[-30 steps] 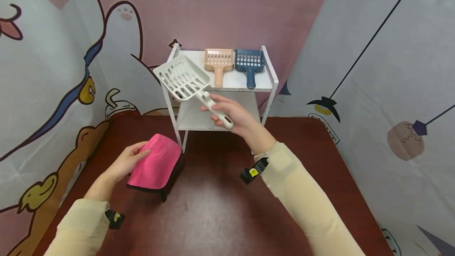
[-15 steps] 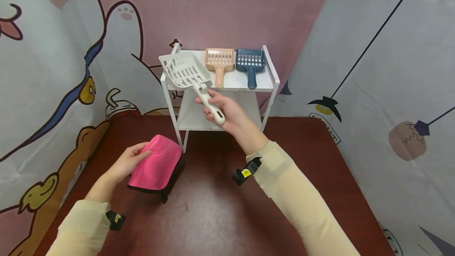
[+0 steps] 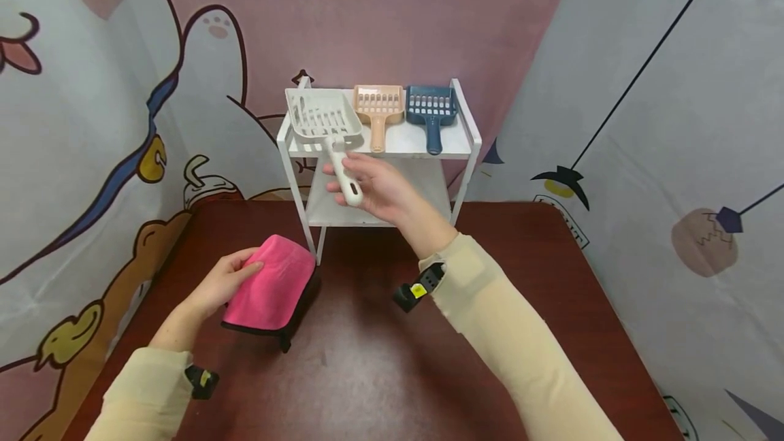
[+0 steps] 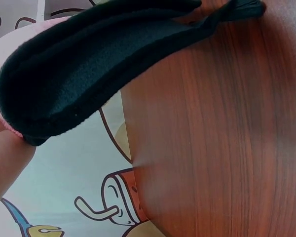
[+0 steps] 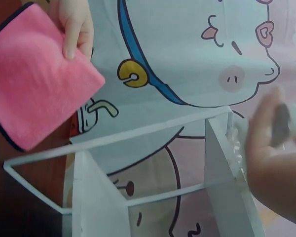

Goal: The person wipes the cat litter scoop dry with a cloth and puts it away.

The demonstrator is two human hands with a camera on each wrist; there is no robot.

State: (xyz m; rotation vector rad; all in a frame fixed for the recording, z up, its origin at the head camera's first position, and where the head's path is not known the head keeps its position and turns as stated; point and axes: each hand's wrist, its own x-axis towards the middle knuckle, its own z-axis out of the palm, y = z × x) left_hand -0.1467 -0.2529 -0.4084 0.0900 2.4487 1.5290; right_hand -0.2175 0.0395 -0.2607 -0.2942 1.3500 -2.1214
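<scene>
In the head view my right hand (image 3: pixel 384 188) grips the handle of a white slotted litter scoop (image 3: pixel 323 116). Its wide head is over the left part of the white shelf's top. My left hand (image 3: pixel 216 284) pinches a folded pink cloth (image 3: pixel 272 284) by its upper left side, thumb on top. A dark inner face of the cloth (image 4: pixel 74 81) and its black trim show in the left wrist view. In the right wrist view the scoop's pale handle end (image 5: pixel 288 123) pokes out past my blurred right hand, and most of the scoop is hidden.
A peach scoop (image 3: pixel 378 114) and a dark blue scoop (image 3: pixel 431 114) lie side by side on the white two-tier shelf (image 3: pixel 343 209). The shelf has raised side rails and stands at the back of the brown table (image 3: pixel 367 373), against a cartoon-printed wall cloth (image 3: pixel 429 19).
My right hand has moved left with the white scoop, and the scoop has swung more upright in view, its head now over the shelf top. The left hand and pink cloth have hardly moved.
</scene>
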